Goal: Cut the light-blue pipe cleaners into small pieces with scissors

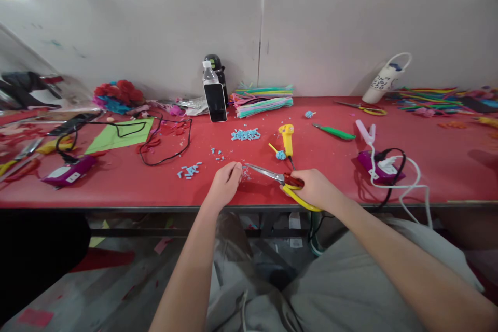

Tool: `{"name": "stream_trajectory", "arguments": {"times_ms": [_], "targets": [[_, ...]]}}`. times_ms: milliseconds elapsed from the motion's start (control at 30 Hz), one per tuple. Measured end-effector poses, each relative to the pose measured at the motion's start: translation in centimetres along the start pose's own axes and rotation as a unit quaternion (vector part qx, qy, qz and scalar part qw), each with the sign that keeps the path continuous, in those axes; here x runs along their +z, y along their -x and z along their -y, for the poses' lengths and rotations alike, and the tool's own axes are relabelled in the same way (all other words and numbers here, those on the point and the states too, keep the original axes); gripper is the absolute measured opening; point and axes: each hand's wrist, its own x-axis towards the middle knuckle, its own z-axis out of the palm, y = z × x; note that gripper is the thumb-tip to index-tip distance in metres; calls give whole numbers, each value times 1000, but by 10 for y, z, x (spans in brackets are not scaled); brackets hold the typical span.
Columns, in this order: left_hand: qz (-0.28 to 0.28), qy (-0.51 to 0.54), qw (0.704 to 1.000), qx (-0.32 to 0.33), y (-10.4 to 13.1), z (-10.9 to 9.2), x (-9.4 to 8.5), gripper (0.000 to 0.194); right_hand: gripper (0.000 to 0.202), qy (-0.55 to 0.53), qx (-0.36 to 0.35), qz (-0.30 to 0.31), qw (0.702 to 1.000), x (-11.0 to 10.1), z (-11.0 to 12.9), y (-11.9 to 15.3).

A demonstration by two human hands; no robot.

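Right forearm [397,249], right hand [317,187] around scissors [283,178]

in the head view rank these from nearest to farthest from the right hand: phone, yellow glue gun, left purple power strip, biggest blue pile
From the right hand:
1. yellow glue gun, just beyond it
2. biggest blue pile, ahead and left
3. phone, farther back, left
4. left purple power strip, far left

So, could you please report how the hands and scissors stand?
Right hand holding scissors. Left hand near their tips, hold unclear. Yellow glue gun just beyond the scissors.
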Motion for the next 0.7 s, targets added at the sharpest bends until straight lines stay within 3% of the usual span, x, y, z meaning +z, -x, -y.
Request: {"name": "stream_trajectory", "arguments": {"times_ms": [700], "targets": [[0,-2,1000,5,-1,-1,0,40,27,6,13,-2,1000,2,1,-1]]}}
